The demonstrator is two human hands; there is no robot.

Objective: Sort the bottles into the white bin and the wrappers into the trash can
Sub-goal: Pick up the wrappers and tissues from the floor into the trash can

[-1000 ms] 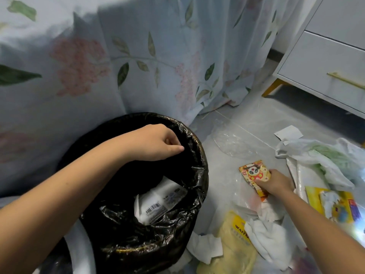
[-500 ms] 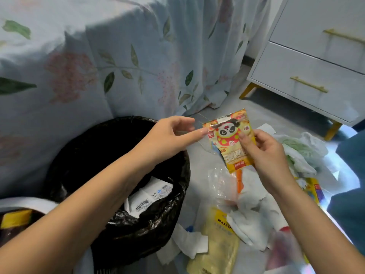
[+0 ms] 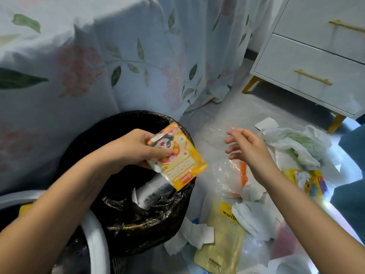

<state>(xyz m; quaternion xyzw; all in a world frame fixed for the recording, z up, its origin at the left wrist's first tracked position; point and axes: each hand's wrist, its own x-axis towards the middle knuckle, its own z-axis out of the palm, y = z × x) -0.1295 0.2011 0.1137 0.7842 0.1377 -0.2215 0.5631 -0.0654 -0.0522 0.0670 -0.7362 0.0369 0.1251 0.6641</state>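
The panda snack wrapper has passed to the left hand, now pinched over the trash can; at three o'clock, the right hand hovers, fingers spread, empty.

floral tablecloth, white drawer cabinet, grey tiled floor

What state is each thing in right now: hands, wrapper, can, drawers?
Left hand: grips panda wrapper.
Panda wrapper: held over trash can, not dropped.
Right hand: open, holding nothing.
Trash can: open, lined, paper inside.
Drawers: closed.
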